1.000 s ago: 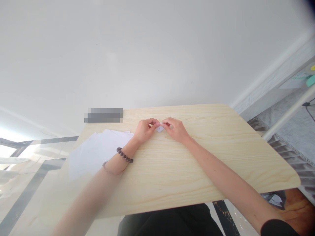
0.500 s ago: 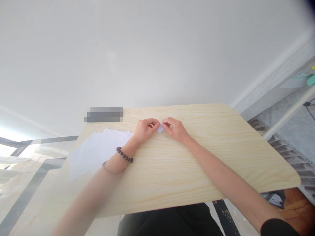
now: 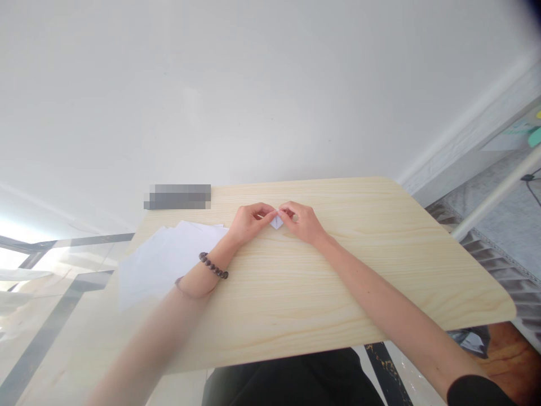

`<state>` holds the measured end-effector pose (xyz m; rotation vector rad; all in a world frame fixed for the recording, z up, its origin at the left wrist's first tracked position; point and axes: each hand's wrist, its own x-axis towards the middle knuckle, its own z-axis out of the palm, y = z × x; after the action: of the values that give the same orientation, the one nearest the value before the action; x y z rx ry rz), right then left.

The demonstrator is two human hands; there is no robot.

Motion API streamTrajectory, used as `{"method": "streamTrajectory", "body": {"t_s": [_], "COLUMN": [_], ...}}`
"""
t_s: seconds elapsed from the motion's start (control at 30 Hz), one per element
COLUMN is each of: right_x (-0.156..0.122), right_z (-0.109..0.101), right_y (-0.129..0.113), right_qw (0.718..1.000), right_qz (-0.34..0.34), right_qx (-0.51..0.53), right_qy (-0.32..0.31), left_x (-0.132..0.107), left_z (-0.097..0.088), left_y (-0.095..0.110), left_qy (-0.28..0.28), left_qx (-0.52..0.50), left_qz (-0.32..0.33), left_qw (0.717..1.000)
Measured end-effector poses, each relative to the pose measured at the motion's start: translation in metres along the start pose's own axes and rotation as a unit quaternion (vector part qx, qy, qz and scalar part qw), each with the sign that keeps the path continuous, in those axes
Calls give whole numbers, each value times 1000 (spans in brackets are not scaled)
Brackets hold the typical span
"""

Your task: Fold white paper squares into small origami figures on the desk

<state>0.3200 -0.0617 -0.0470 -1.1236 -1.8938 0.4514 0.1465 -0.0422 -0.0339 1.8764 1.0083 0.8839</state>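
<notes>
A small piece of folded white paper (image 3: 276,223) is pinched between both my hands over the far middle of the table. Its lower end comes to a point, and a dark crease line runs down its middle. My left hand (image 3: 252,221) grips the paper's left side with thumb and forefinger. From the right, my right hand (image 3: 301,220) pinches the other side, its fingertips almost meeting the left ones. The fingers hide the upper part of the paper. A dark beaded bracelet (image 3: 213,267) circles my left wrist.
Several loose sheets of white paper (image 3: 169,254) lie overlapping on the left of the light wooden table (image 3: 338,304). A blurred-out grey patch (image 3: 177,197) covers something at the back left corner. A white wall (image 3: 270,101) rises behind the table.
My fingertips have shifted slightly on the folded paper, and a little more of it shows, with its middle crease plainer. Both arms have stayed in place.
</notes>
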Motion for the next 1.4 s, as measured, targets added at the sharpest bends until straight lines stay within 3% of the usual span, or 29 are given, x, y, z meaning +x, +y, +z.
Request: {"method": "streamTrajectory", "body": {"t_s": [0.17, 0.43, 0.83, 1.23, 1.4], "right_x": [0, -1, -1, 1, 0], "right_z": [1, 2, 2, 1, 0], "right_y": [4, 1, 3, 2, 0], "right_qw": [998, 992, 997, 1000, 999], "right_qz": [40, 76, 58, 12, 25], "right_qx": [52, 101, 60, 13, 25], "right_qy": [18, -9, 7, 22, 17], "left_x": [-1, 2, 1, 0, 1], "left_z": [1, -2, 1, 1, 0], "left_y": [0, -3, -5, -3, -1], "left_qy": [-37, -27, -29, -18, -25], "left_qx": [35, 68, 32, 91, 114], "left_qz": [-24, -34, -26, -13, -7], "left_qw": [998, 997, 999, 996, 993]}}
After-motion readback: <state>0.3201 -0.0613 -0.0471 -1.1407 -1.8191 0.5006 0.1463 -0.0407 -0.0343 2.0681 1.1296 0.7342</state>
